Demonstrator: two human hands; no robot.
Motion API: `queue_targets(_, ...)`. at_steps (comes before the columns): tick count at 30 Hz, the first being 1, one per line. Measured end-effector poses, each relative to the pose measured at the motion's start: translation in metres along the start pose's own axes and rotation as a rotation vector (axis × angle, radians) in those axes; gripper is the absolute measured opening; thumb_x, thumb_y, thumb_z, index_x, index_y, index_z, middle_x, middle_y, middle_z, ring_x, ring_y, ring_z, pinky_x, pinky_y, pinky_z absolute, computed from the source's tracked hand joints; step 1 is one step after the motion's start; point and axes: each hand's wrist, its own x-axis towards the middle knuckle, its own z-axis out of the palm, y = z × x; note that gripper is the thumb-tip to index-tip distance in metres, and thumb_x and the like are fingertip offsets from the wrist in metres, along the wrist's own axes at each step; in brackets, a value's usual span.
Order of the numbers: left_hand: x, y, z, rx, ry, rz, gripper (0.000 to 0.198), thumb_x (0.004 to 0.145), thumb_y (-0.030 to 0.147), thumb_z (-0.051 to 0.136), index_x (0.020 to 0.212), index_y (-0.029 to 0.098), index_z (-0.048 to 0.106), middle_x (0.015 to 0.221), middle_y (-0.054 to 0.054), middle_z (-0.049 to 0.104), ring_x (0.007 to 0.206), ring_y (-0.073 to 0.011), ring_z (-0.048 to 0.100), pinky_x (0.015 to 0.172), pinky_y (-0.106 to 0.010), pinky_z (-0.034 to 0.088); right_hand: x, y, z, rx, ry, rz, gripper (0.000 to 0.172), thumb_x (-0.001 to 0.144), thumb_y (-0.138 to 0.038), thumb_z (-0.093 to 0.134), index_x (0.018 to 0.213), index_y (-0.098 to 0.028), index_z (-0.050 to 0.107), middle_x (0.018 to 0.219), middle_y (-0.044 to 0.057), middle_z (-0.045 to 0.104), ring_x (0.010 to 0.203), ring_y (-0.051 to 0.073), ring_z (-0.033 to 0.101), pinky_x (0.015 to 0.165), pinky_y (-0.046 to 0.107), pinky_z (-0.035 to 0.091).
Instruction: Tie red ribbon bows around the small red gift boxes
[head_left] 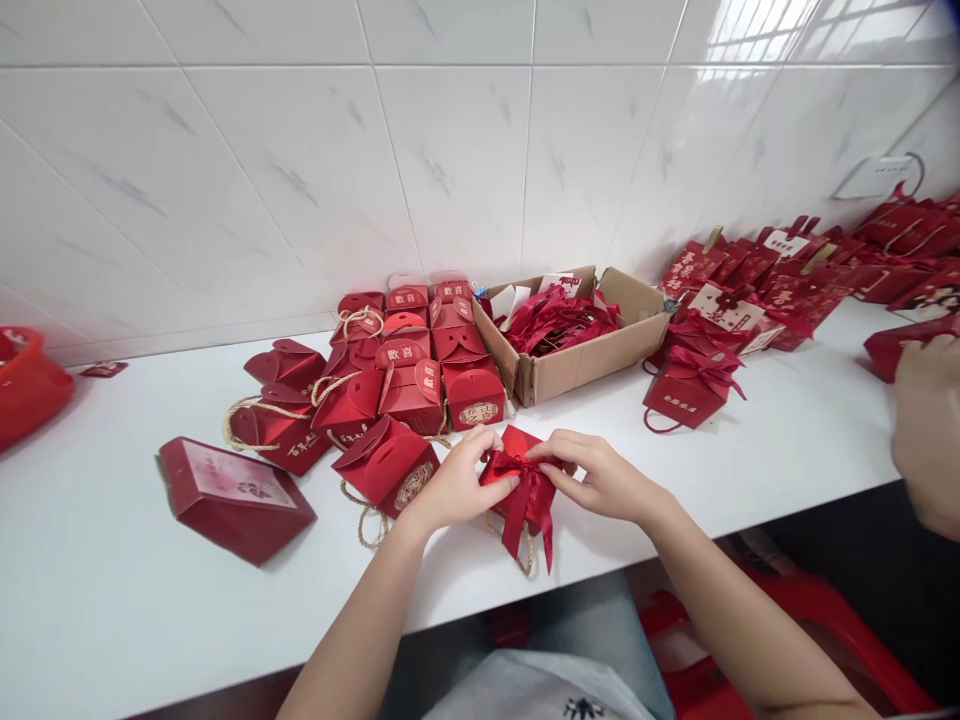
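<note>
A small red gift box (517,440) stands near the table's front edge, with a dark red ribbon bow (521,500) on it and two tails hanging over its front. A twine handle loops out below. My left hand (469,470) pinches the bow's left loop between thumb and fingers. On the other side my right hand (589,475) has its fingers closed on the right loop. Another red gift box (390,465) with a gold emblem lies just left of my left hand.
Several red boxes (409,385) are grouped behind. A cardboard box (585,365) holds loose red ribbons (555,322). Right of it stand a bowed box (686,390) and many red bags (795,285). A maroon box (240,495) lies left; another person's hand (930,430) is far right.
</note>
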Motion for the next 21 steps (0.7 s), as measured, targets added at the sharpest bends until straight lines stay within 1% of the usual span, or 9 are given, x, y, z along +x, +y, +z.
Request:
queue_targets(2,0.001,0.001,0.001,-0.068,-0.016,0.005,0.017,0.078,0.026,0.06,0.079,0.019,0.045,0.081,0.001,0.043,0.076,-0.0136,0.042,0.072,-0.026,0.038,0.002,0.0,0.0,-0.016,-0.007,-0.013,0.025,0.087,-0.011,0.048,0.107,-0.018,0.061,0.087,0.005,0.061,0.075,0.012,0.055,0.067,0.023,0.046)
queue_targets(4,0.002,0.003,0.002,-0.126,-0.004,-0.004,0.019,0.08,0.03,0.059,0.076,0.019,0.044,0.078,0.002,0.042,0.074,-0.0131,0.041,0.071,-0.026,0.037,0.003,0.0,0.001,-0.038,-0.006,-0.028,0.025,0.088,-0.012,0.048,0.107,-0.018,0.062,0.087,0.005,0.061,0.076,0.012,0.055,0.067,0.024,0.046)
queue_targets(7,0.005,0.004,0.007,-0.163,0.076,-0.056,0.029,0.081,0.037,0.058,0.068,0.019,0.04,0.072,0.003,0.039,0.069,-0.0122,0.039,0.067,-0.025,0.034,0.003,0.002,0.004,-0.066,-0.004,-0.051,0.024,0.089,-0.013,0.047,0.106,-0.018,0.064,0.087,0.006,0.06,0.075,0.013,0.055,0.067,0.024,0.046)
queue_targets(11,0.008,0.0,0.014,-0.151,0.157,-0.088,0.036,0.078,0.04,0.062,0.063,0.019,0.037,0.068,0.004,0.038,0.065,-0.0115,0.038,0.064,-0.025,0.032,0.003,0.003,0.005,-0.087,-0.008,-0.063,0.023,0.091,-0.016,0.046,0.103,-0.018,0.065,0.083,0.006,0.058,0.072,0.013,0.054,0.064,0.024,0.046)
queue_targets(16,0.008,-0.006,0.015,-0.154,0.144,-0.076,0.039,0.076,0.039,0.065,0.062,0.019,0.035,0.069,0.004,0.038,0.065,-0.0111,0.038,0.065,-0.025,0.033,0.003,0.002,0.0,-0.057,-0.013,-0.019,0.018,0.091,-0.019,0.048,0.103,-0.019,0.062,0.088,0.006,0.061,0.079,0.014,0.057,0.071,0.027,0.049)
queue_targets(18,0.008,-0.007,0.015,-0.168,0.131,-0.074,0.04,0.076,0.039,0.065,0.062,0.019,0.033,0.069,0.004,0.037,0.065,-0.0109,0.038,0.065,-0.024,0.032,0.003,0.002,-0.001,-0.049,-0.016,-0.021,0.018,0.091,-0.019,0.048,0.102,-0.019,0.062,0.088,0.006,0.061,0.079,0.014,0.057,0.071,0.026,0.049)
queue_targets(21,0.008,-0.008,0.015,-0.201,0.119,-0.083,0.042,0.076,0.04,0.065,0.063,0.019,0.031,0.069,0.005,0.035,0.065,-0.0103,0.037,0.063,-0.024,0.032,0.002,0.003,-0.001,-0.05,-0.022,-0.04,0.022,0.092,-0.018,0.046,0.107,-0.019,0.062,0.086,0.006,0.059,0.077,0.014,0.057,0.07,0.025,0.049)
